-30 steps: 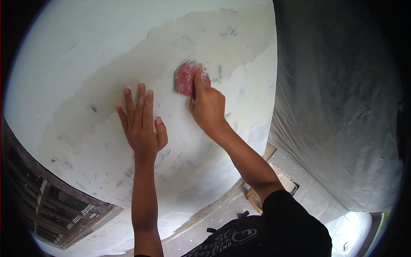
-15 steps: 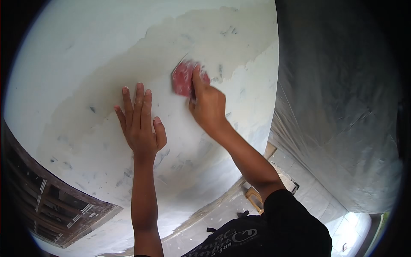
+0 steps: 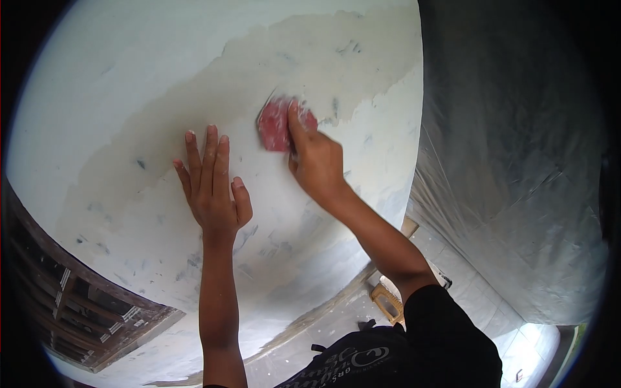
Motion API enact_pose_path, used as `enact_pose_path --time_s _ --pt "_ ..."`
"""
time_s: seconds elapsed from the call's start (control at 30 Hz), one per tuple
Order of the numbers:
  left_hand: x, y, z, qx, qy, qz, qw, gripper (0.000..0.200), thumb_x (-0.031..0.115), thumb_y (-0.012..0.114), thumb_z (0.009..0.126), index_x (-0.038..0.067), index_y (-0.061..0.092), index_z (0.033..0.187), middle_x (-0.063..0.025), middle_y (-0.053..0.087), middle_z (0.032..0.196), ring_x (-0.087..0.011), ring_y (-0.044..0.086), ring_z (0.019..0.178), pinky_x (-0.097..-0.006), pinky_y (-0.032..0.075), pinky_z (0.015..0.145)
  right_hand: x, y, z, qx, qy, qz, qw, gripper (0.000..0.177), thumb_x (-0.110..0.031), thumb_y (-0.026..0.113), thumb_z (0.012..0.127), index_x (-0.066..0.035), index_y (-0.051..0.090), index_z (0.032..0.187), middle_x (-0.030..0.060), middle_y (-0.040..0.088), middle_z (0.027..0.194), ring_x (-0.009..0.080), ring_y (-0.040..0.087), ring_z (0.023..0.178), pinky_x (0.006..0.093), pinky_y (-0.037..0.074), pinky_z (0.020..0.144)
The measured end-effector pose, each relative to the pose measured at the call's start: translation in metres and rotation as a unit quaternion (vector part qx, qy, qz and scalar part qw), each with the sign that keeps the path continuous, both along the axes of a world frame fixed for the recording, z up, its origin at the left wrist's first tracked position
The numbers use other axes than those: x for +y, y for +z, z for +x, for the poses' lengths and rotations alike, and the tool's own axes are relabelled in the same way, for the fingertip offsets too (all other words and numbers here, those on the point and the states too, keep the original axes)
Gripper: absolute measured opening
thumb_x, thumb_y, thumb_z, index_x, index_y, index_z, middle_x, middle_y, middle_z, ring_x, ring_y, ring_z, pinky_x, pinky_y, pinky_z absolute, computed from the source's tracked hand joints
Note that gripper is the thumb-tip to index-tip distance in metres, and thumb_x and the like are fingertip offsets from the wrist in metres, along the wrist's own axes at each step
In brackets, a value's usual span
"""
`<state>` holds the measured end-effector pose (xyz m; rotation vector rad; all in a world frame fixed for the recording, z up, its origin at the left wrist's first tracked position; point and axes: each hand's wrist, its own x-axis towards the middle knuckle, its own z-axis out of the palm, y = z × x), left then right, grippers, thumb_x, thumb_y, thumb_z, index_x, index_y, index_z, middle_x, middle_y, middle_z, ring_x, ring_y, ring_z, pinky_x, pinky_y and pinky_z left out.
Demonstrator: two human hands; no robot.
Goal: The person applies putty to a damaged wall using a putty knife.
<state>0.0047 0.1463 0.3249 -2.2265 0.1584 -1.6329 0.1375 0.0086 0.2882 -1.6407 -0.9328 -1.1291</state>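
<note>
A piece of red sandpaper (image 3: 274, 125), streaked with white dust, lies against the white wall (image 3: 284, 194). My right hand (image 3: 317, 158) grips it, thumb on top and fingers curled out of sight behind. To the left, my left hand (image 3: 210, 187) rests flat on the wall with its fingers spread and nothing in it. The wall has a wide greyish-beige patch (image 3: 174, 110) and scattered dark smudges.
Grey plastic sheeting (image 3: 511, 161) hangs on the right. A dark wooden frame with slats (image 3: 90, 310) is at lower left. Below, a yellowish plastic stool (image 3: 387, 302) stands on the tiled floor (image 3: 336, 323).
My right hand and the sandpaper have shifted slightly, the sandpaper a little left and down across the wall. My left hand stays in the same place.
</note>
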Motion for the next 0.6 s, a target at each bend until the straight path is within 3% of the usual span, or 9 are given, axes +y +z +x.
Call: enact_pose_path --time_s 0.03,0.17,0.23,0.33,0.4,0.53,0.6 --pt "0.0 0.0 0.001 -0.001 0.001 -0.003 1.0 0.055 0.017 0.037 0.088 0.002 0.051 0.14 -0.0128 0.049 0.148 -0.0365 0.031 0.146 -0.0511 0.003 0.121 0.001 -0.013 -0.015 -0.014 -0.001 -0.03 0.999 0.07 0.005 0.063 0.067 0.006 0.051 0.136 0.014 0.06 0.072 0.0283 0.062 0.06 0.0378 0.051 0.052" --pt "0.0 0.0 -0.002 0.012 -0.01 -0.001 1.0 0.057 0.016 0.036 0.089 0.002 0.045 0.144 -0.0135 0.047 0.15 -0.0383 0.027 0.147 -0.0535 0.002 0.12 -0.01 -0.062 -0.04 0.019 0.079 -0.053 0.995 0.076 0.006 0.065 0.063 0.004 0.05 0.138 0.0137 0.058 0.071 0.0285 0.062 0.061 0.0378 0.052 0.053" --pt "-0.001 0.001 -0.001 0.011 -0.01 0.0 1.0 0.057 0.016 0.037 0.089 0.002 0.045 0.144 -0.0135 0.047 0.15 -0.0383 0.027 0.147 -0.0535 0.002 0.12 -0.027 -0.052 -0.036 0.025 0.095 -0.03 0.995 0.089 0.009 0.066 0.06 -0.003 0.045 0.145 0.0158 0.061 0.075 0.031 0.062 0.063 0.0377 0.052 0.058" --pt "-0.002 0.001 -0.001 0.003 -0.008 -0.003 1.0 0.056 0.017 0.037 0.088 0.002 0.05 0.14 -0.0129 0.049 0.148 -0.0372 0.031 0.146 -0.0511 0.002 0.121 -0.033 -0.003 0.0 -0.009 0.02 0.036 0.999 0.086 0.01 0.066 0.062 -0.006 0.047 0.144 0.0135 0.061 0.074 0.0291 0.058 0.061 0.0361 0.05 0.057" --pt "-0.001 0.001 0.0 -0.001 -0.012 -0.005 1.0 0.056 0.017 0.037 0.088 0.002 0.05 0.141 -0.013 0.049 0.148 -0.037 0.031 0.146 -0.0511 0.002 0.121 -0.028 0.015 0.024 -0.041 -0.026 0.0 0.999 0.085 0.01 0.067 0.062 -0.004 0.046 0.144 0.0126 0.061 0.073 0.0284 0.058 0.06 0.0362 0.049 0.056" --pt "-0.001 0.002 -0.001 -0.004 -0.011 -0.004 1.0 0.056 0.016 0.037 0.087 0.002 0.05 0.14 -0.013 0.049 0.149 -0.0369 0.031 0.146 -0.0513 0.003 0.121 -0.014 -0.021 0.028 -0.075 -0.022 -0.012 0.997 0.079 0.008 0.067 0.062 0.001 0.05 0.139 0.0126 0.059 0.075 0.0287 0.06 0.062 0.0383 0.05 0.052" --pt "-0.002 0.001 -0.001 0.005 -0.006 -0.009 1.0 0.057 0.015 0.039 0.086 0.002 0.05 0.14 -0.0128 0.049 0.149 -0.0368 0.03 0.146 -0.0515 0.003 0.121 -0.021 -0.059 0.0 -0.003 0.005 -0.083 0.996 0.082 0.007 0.068 0.06 0.002 0.048 0.14 0.0125 0.06 0.075 0.0288 0.062 0.063 0.0383 0.052 0.053"
